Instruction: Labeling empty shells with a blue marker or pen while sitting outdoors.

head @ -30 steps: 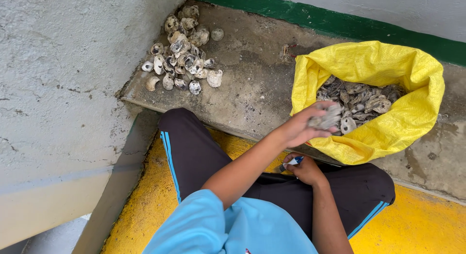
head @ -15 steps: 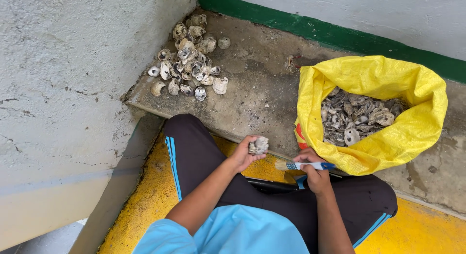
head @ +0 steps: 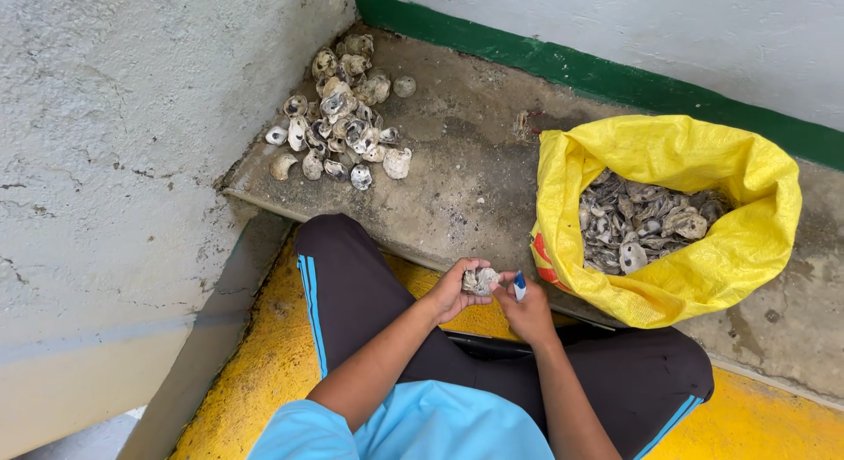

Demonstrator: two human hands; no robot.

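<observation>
Grey rough oyster shell [head: 481, 280] held above lap, small blue-tipped tool [head: 520, 288] touching it

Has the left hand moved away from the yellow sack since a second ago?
Yes. The left hand was reaching into the yellow sack; it has since drawn back toward the person's lap, away from the sack, holding a shell beside the right hand.

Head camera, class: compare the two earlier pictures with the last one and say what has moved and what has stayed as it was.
The left hand took a shell from the yellow sack and carried it back above the lap. The right hand, holding a small blue-and-white tool, rose to meet it, and now both hands touch the shell. The pile of shells on the concrete ledge and the sack stayed put.
</observation>
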